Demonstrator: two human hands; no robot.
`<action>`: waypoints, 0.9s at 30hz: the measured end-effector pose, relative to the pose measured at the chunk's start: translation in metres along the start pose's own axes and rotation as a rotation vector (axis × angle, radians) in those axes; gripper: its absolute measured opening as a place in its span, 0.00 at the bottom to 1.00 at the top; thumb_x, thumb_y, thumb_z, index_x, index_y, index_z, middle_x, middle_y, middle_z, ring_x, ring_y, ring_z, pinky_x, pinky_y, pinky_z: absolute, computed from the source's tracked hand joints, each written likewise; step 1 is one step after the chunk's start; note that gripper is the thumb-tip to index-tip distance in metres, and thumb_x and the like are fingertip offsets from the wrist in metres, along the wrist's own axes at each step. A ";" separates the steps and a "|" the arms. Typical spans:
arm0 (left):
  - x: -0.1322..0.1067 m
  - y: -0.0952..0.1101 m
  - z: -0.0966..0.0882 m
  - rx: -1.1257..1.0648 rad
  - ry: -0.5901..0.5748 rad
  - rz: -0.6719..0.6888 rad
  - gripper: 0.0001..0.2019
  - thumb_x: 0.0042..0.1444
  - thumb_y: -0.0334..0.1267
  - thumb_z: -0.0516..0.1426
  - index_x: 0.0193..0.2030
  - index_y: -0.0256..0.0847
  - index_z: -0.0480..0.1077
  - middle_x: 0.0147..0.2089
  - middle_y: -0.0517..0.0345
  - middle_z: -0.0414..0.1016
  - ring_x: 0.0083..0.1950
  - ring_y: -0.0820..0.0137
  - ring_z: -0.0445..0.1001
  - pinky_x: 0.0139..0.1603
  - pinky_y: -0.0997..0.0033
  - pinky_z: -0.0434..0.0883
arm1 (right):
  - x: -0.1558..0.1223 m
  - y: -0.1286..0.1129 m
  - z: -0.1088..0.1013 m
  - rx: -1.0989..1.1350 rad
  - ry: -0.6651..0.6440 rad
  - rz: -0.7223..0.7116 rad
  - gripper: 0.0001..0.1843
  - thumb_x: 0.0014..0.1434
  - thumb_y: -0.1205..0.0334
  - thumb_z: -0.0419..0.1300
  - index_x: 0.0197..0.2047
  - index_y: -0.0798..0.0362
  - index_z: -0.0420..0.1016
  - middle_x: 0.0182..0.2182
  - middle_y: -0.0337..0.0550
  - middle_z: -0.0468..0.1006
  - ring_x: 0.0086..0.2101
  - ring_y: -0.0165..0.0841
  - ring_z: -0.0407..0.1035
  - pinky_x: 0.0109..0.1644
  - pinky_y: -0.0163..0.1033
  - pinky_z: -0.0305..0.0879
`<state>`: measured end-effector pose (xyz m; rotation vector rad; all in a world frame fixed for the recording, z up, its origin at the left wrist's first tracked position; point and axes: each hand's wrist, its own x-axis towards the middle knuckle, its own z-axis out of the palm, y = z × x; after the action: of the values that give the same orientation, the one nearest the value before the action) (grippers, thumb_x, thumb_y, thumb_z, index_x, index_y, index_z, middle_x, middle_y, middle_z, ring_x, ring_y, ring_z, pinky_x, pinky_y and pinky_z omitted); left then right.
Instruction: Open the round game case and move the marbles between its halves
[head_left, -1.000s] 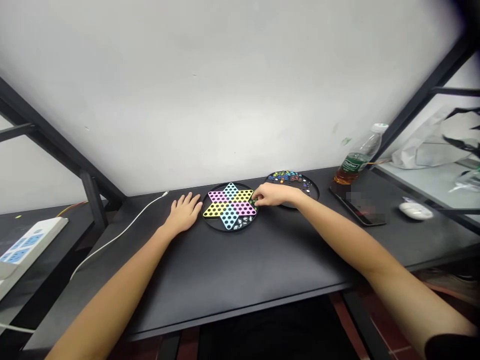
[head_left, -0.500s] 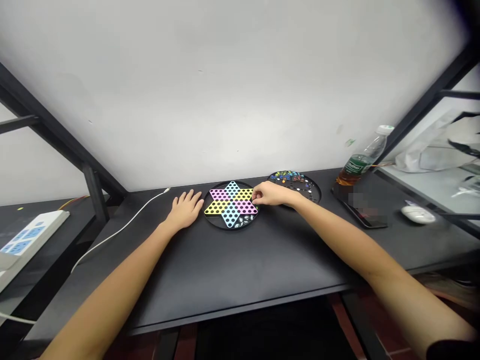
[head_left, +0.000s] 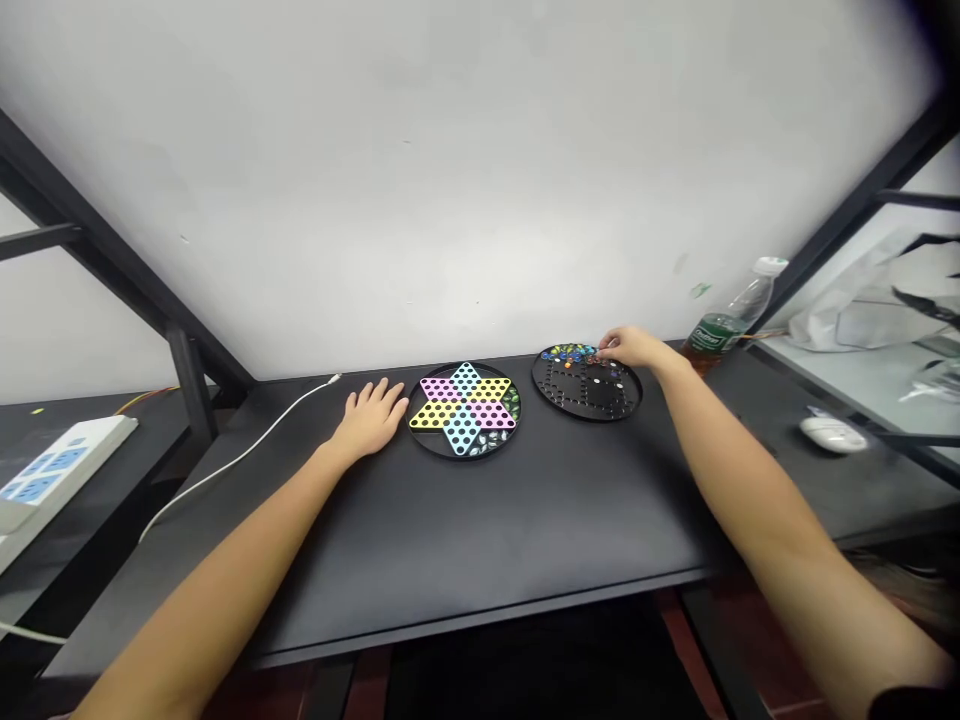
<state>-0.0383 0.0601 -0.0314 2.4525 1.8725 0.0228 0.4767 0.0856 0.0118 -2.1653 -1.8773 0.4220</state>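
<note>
A six-pointed star board for Chinese checkers (head_left: pixel 465 410) with pink, yellow and pale blue points sits in a round black tray. Green marbles (head_left: pixel 511 405) lie in the gap at its right, and clear marbles (head_left: pixel 484 441) lie at its lower edge. My left hand (head_left: pixel 369 420) rests flat on the table just left of this board, fingers apart, holding nothing. To the right is a black round perforated board (head_left: pixel 589 388) with coloured marbles (head_left: pixel 568 353) bunched along its far rim. My right hand (head_left: pixel 626 347) reaches over that rim, fingertips among the marbles. Whether it grips one is hidden.
A green-labelled plastic bottle (head_left: pixel 731 318) stands behind my right forearm. A white computer mouse (head_left: pixel 832 434) lies at the right, near a plastic bag (head_left: pixel 862 300). A white cable (head_left: pixel 247 450) runs across the left of the table, and a power strip (head_left: pixel 52 470) lies beyond.
My right hand has moved from the star board's right side to the far rim of the black round board, uncovering green marbles. My left hand has stayed in place.
</note>
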 end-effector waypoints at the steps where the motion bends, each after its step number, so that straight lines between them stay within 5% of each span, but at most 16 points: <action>1: 0.000 0.001 -0.001 0.000 -0.004 -0.003 0.32 0.70 0.53 0.35 0.75 0.43 0.53 0.77 0.47 0.49 0.76 0.48 0.48 0.72 0.39 0.49 | 0.001 0.007 0.002 0.008 -0.010 -0.001 0.07 0.54 0.63 0.67 0.37 0.56 0.81 0.31 0.44 0.82 0.31 0.33 0.73 0.35 0.35 0.63; 14: 0.000 -0.001 0.001 0.003 0.014 0.002 0.32 0.70 0.54 0.35 0.74 0.44 0.54 0.77 0.47 0.50 0.76 0.48 0.49 0.71 0.40 0.50 | 0.006 -0.003 0.034 -0.050 0.068 -0.190 0.13 0.56 0.61 0.62 0.44 0.52 0.82 0.30 0.42 0.79 0.31 0.34 0.70 0.38 0.36 0.64; 21: 0.000 -0.002 0.001 0.004 0.011 -0.003 0.32 0.70 0.54 0.34 0.74 0.46 0.54 0.77 0.49 0.50 0.76 0.49 0.48 0.72 0.41 0.50 | 0.008 -0.021 0.046 -0.122 0.076 -0.277 0.14 0.58 0.61 0.62 0.46 0.51 0.83 0.40 0.48 0.79 0.38 0.37 0.71 0.43 0.37 0.65; 24: 0.000 -0.002 0.001 0.000 0.005 -0.001 0.32 0.70 0.54 0.34 0.74 0.45 0.54 0.77 0.49 0.49 0.76 0.49 0.48 0.72 0.40 0.50 | 0.006 -0.023 0.046 -0.047 0.108 -0.264 0.10 0.55 0.60 0.63 0.40 0.53 0.82 0.38 0.47 0.79 0.39 0.37 0.71 0.44 0.38 0.66; 27: 0.000 -0.001 0.000 0.002 0.004 -0.003 0.31 0.70 0.54 0.35 0.74 0.45 0.54 0.77 0.49 0.49 0.76 0.49 0.48 0.72 0.40 0.50 | 0.005 -0.023 0.039 0.256 0.150 -0.172 0.09 0.54 0.58 0.65 0.36 0.54 0.77 0.32 0.45 0.77 0.33 0.34 0.69 0.40 0.37 0.66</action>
<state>-0.0390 0.0604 -0.0316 2.4528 1.8786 0.0249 0.4419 0.0939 -0.0162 -1.8042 -1.8004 0.4264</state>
